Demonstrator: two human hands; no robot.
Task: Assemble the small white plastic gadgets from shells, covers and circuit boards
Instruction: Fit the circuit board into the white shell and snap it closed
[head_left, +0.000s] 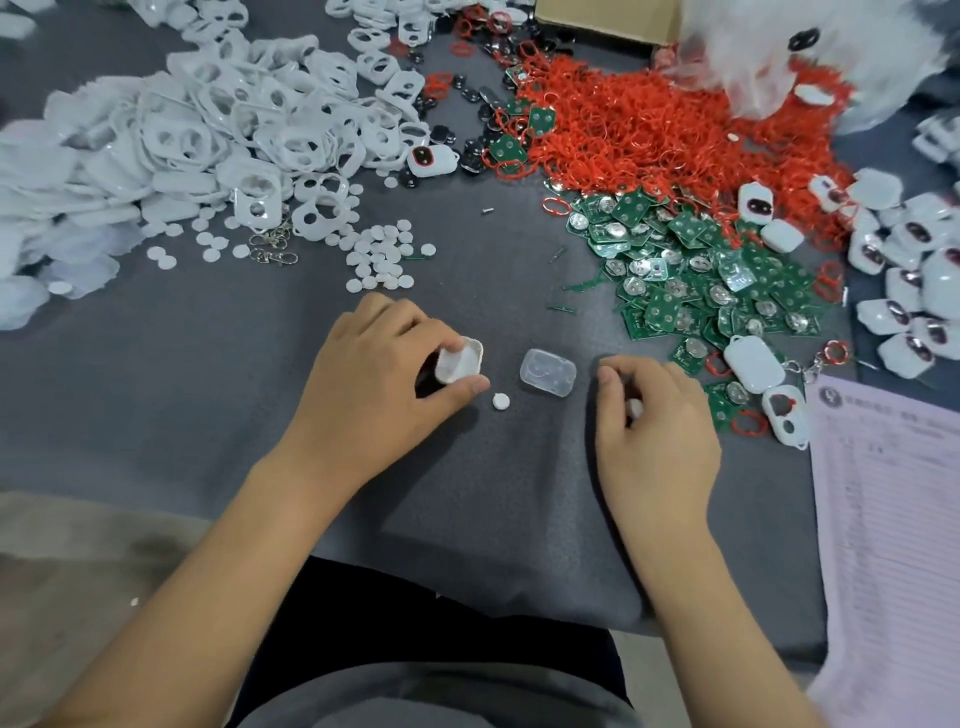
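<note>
A dark grey worktop (218, 374) fills the view, heaped along its far edge and right side with loose parts. At the near middle, the left hand (384, 384) has its fingers (395, 322) and thumb curled round a white shell (460, 359), tipped on edge just above the surface. The right hand (657, 415) is curled too, with a small white piece (634, 408) showing in its grip; what that piece is I cannot tell. Between the hands lies a translucent cover (548, 372), flat on the worktop, and just beside it a single white disc (501, 401).

Farther out, white frames (208, 135) pile at the far left, red rings (649, 124) at the far middle, green circuit boards (701, 270) toward the right. A cluster of finished gadgets (904, 260) sits along the right edge, so a fair batch looks done. This unit seems barely begun, and the heaps suggest plenty left.
</note>
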